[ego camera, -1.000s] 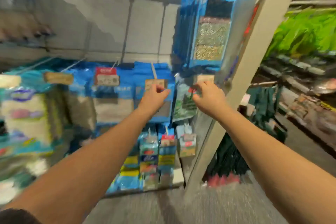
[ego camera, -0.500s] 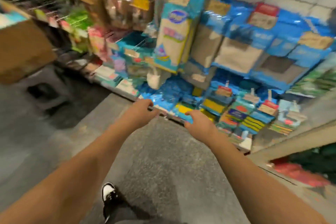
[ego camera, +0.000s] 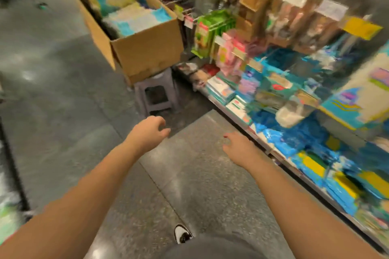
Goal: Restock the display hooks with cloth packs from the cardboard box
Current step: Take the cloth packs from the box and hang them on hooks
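Left hand (ego camera: pixel 150 132) and right hand (ego camera: pixel 237 145) off the hooks, fingers loose, empty, cardboard box (ego camera: pixel 145 50) now ahead.

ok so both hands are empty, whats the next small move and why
Probably reach forward to the cardboard box on the stool for a cloth pack: left hand and right hand hold nothing, and the box lies ahead.

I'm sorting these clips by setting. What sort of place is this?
Most likely a shop aisle selling household goods: packaged items hang on display hooks, more packs fill the low shelf, and an open cardboard box of stock sits on a stool.
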